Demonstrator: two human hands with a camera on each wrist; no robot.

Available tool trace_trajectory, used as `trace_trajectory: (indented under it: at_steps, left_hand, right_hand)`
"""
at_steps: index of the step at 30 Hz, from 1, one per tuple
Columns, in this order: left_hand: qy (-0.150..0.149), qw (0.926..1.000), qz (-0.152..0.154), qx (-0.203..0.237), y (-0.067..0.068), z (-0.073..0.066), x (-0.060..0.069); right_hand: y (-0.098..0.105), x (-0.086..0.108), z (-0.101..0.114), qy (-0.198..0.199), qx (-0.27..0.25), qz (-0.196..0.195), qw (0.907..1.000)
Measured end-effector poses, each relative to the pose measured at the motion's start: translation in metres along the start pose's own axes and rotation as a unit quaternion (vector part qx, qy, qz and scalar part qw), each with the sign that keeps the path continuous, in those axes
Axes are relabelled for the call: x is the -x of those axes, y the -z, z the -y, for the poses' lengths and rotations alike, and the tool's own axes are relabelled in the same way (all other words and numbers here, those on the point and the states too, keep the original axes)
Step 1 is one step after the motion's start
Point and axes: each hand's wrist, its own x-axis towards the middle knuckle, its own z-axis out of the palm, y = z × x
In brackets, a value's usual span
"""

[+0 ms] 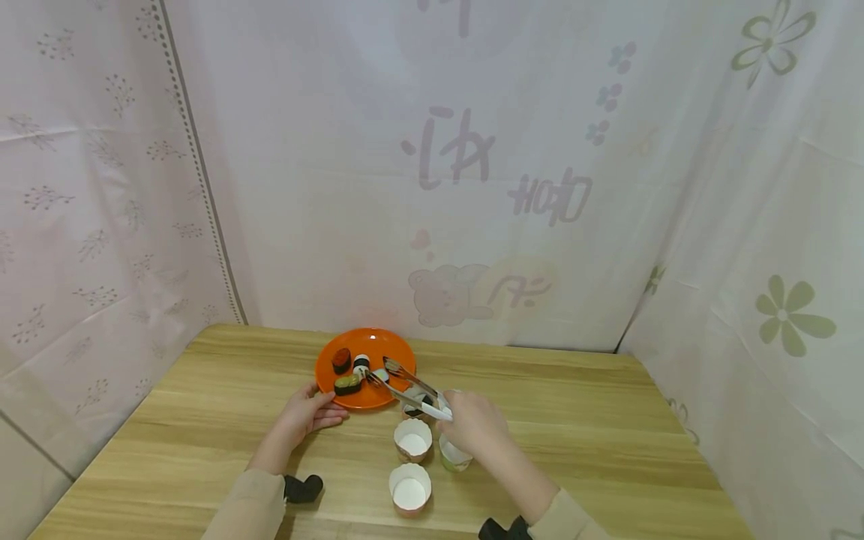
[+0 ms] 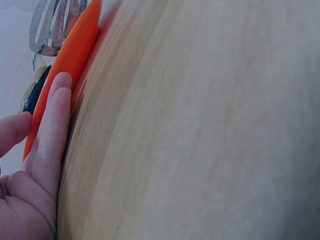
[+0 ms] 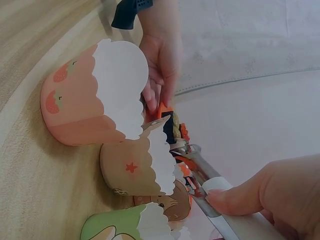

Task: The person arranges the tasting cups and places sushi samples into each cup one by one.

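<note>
My left hand point(image 1: 307, 415) grips the near-left rim of an orange plate point(image 1: 385, 341), thumb at the top edge and fingers beneath it. On the plate lie several toy-like sushi pieces: a red-topped one point(image 1: 341, 361), a yellow-topped one point(image 1: 347, 385), and a white one with a black band point(image 1: 361, 363). My right hand point(image 1: 475, 424) holds metal tongs with white handles point(image 1: 435, 410). Their tips are apart over the plate, around a whitish piece point(image 1: 381, 376) partly hidden by them. Whether they touch it, I cannot tell.
Paper cups stand in front of the plate: a middle one point(image 1: 412, 439), a nearer pink one point(image 1: 409, 487), and a green one point(image 3: 112, 224) beside my right hand. Another cup behind the tongs holds something black and white point(image 1: 417, 405). Patterned curtains point(image 1: 324, 187) surround the wooden table point(image 1: 574, 420).
</note>
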Motion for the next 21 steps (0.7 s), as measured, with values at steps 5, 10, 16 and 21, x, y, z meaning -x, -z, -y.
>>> trace_trajectory:
  at_steps: [5, 10, 16, 21]
  left_hand:
    - [-0.007, 1.0, 0.0, 0.001, -0.0002, -0.0003, 0.0002]
    - [-0.006, 1.0, 0.001, 0.001, 0.0, -0.0004, -0.0001]
    - [-0.002, 1.0, 0.002, 0.001, 0.0005, -0.0002, -0.0009]
    - [-0.006, 1.0, 0.001, 0.0, 0.0006, -0.0005, -0.0009]
  right_hand:
    - [0.0011, -0.0011, 0.0008, -0.004, -0.001, 0.005, 1.0]
    - [0.001, -0.0018, 0.0015, -0.005, 0.0, 0.011, 0.9999]
    - [-0.0005, -0.0031, 0.0017, -0.01, -0.003, 0.014, 0.9998]
    - [-0.0014, -0.0037, 0.0015, -0.01, -0.009, 0.015, 0.9998]
